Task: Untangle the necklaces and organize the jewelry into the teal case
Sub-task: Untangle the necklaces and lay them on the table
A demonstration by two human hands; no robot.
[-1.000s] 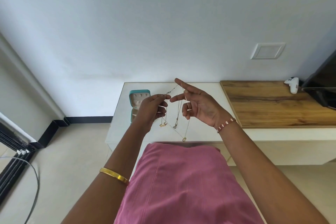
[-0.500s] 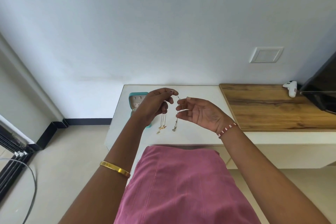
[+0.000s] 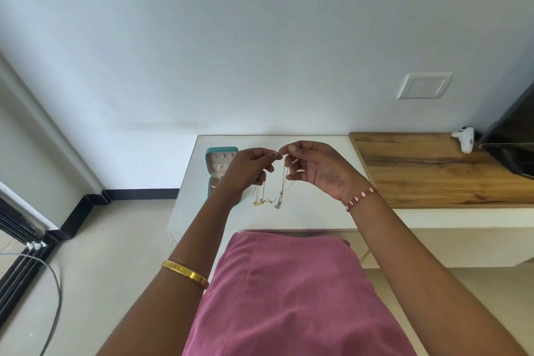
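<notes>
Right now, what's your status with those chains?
Left hand and right hand both pinching necklaces, pendants dangling. Teal case open behind left hand. Nothing in the way.

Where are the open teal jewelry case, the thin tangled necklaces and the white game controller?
open teal jewelry case (image 3: 222,150), head view, on its upper teal rim.
thin tangled necklaces (image 3: 283,182), head view, on the chain that hangs between the hands.
white game controller (image 3: 464,139), head view, on the middle of its body.

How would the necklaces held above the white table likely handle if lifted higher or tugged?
The necklaces hang limp from the left hand and right hand, so probably floppy and light. The thin strands hang close together, so they would likely snag again, and a hard tug might snap them.
</notes>
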